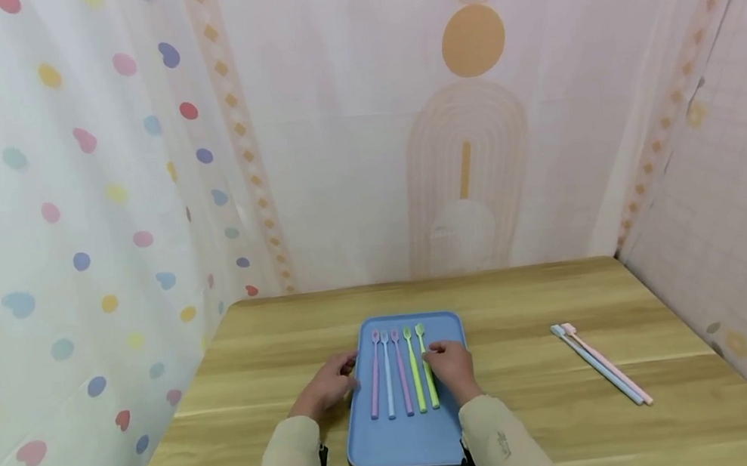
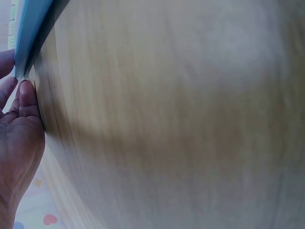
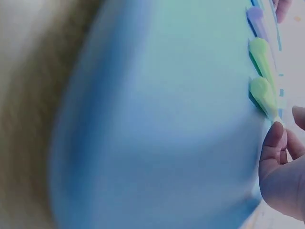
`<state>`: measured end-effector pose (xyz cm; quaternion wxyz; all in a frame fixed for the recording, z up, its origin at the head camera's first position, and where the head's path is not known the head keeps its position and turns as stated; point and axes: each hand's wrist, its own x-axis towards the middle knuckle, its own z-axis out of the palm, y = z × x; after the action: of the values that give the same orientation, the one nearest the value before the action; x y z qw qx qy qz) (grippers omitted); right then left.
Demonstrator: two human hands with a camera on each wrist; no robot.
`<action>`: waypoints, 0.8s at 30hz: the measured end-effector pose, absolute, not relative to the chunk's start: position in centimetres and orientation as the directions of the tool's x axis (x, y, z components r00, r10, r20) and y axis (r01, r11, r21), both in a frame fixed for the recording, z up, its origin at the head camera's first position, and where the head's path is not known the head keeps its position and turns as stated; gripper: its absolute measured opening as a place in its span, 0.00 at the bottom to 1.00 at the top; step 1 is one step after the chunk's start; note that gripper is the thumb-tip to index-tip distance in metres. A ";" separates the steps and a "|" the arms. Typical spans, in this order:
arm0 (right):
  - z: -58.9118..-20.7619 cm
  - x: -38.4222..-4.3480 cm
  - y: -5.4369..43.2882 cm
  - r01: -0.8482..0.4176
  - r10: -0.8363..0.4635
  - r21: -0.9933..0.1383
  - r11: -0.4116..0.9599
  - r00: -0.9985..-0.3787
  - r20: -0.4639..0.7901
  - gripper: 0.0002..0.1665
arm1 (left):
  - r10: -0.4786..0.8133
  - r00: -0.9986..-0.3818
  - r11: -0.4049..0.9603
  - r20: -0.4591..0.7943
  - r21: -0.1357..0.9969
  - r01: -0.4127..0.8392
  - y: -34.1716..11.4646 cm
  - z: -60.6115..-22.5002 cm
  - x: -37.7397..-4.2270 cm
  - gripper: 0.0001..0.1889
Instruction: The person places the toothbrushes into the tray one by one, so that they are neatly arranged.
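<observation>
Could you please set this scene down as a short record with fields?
Surface: wood-grained brown table
Container: blue rectangular tray with rounded corners
On tray, left to right: slim purple toothbrush, light-blue toothbrush, second purple toothbrush, yellow-green toothbrush, second yellow-green toothbrush
Off tray: slim pale-blue toothbrush and pink toothbrush, close together, right of tray
Left grip: bare left hand at tray's left edge
Right grip: bare right hand at second yellow-green toothbrush; whether it holds it is unclear

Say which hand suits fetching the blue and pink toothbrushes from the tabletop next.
Probably the right hand: at the rightmost yellow-green toothbrush on the tray, it is nearer the loose blue toothbrush and pink toothbrush. The left hand is at the tray's left edge, across the tray from that pair.
</observation>
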<state>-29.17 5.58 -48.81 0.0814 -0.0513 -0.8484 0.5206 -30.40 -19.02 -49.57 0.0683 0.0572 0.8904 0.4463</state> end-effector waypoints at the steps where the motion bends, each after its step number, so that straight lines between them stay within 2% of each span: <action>1: -48.5 -29.3 5.7 0.002 0.171 -0.892 0.452 -0.982 0.085 0.17 | 0.161 -0.985 0.593 -0.069 0.804 0.041 -19.0 -49.5 -30.4 0.34; 14: -45.5 -30.6 9.2 0.014 0.215 -0.913 0.409 -0.973 0.081 0.19 | 0.173 -0.983 0.587 -0.069 0.808 0.047 -19.5 -50.0 -30.5 0.33; 24: -48.0 -29.1 6.0 0.015 0.177 -0.892 0.452 -0.982 0.073 0.16 | 0.182 -0.981 0.598 -0.064 0.799 0.059 -19.1 -49.3 -30.5 0.34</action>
<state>-29.14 6.03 -47.97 0.0777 -0.0564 -0.8484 0.5206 -30.48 -19.14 -49.31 0.0695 0.0678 0.8913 0.4430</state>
